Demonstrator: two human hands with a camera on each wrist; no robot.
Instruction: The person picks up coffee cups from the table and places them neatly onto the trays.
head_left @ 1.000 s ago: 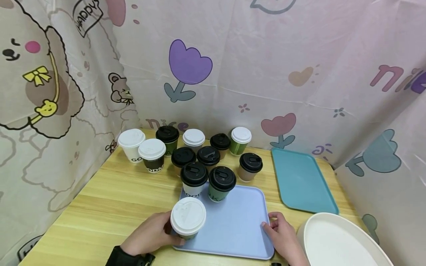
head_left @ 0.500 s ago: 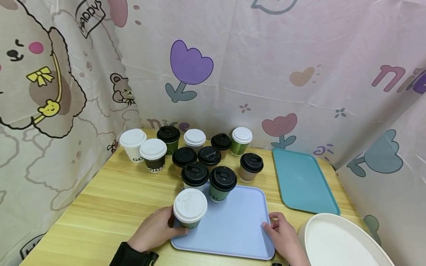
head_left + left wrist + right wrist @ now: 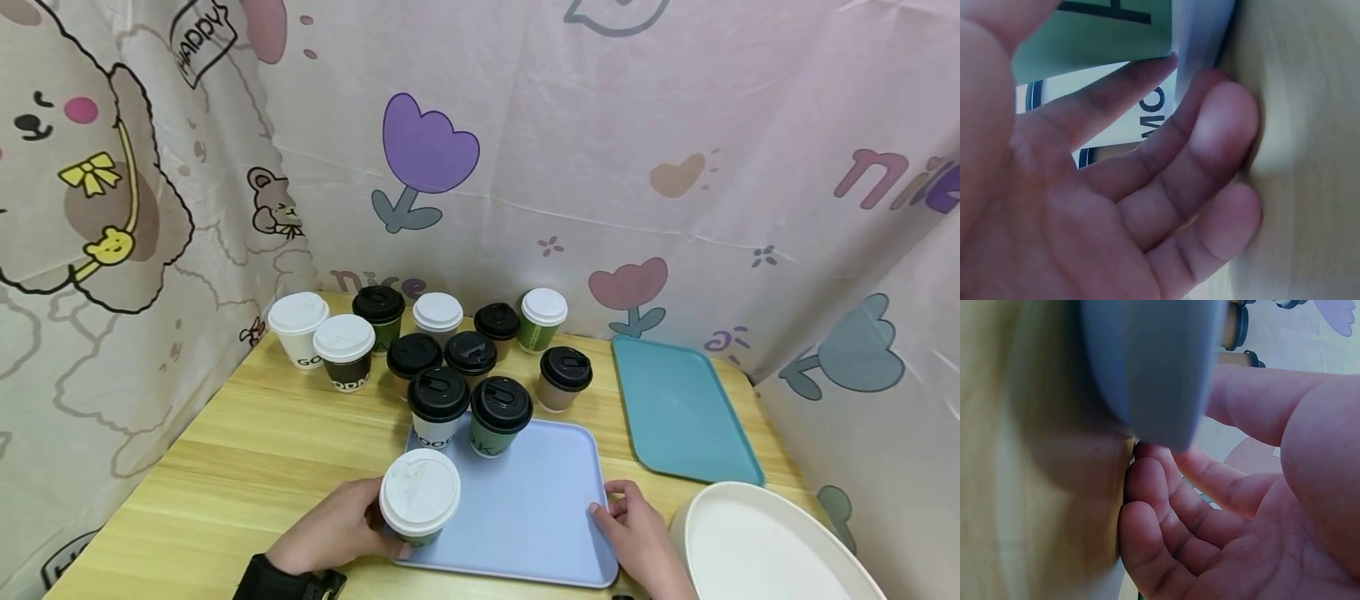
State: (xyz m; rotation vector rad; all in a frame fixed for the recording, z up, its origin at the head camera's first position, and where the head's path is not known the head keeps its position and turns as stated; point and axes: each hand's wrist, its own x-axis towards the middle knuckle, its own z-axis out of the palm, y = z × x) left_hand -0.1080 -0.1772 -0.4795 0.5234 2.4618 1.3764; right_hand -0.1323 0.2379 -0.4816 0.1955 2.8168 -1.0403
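Note:
My left hand [image 3: 337, 525] holds a green paper coffee cup with a white lid [image 3: 420, 492] between thumb and index finger, at the near left corner of a lavender tray [image 3: 525, 517]. In the left wrist view the green cup wall [image 3: 1097, 44] shows above the index finger, and the other fingers lie low by the wooden table. My right hand [image 3: 637, 533] pinches the tray's right rim, thumb on top. A green cup with a black lid [image 3: 501, 417] stands at the tray's far left, beside a white cup with a black lid [image 3: 438, 407].
Several more lidded cups stand behind the tray, among them a brown cup [image 3: 564, 379] and a black-and-white cup [image 3: 345, 352]. A teal tray [image 3: 686, 408] lies at the right. A large cream container [image 3: 772, 542] stands near right. A printed curtain [image 3: 540, 167] encloses the table [image 3: 247, 450].
The white-lidded cup in my left hand first shifted away from me, then came back toward the tray's near left corner. My right hand stays on the rim.

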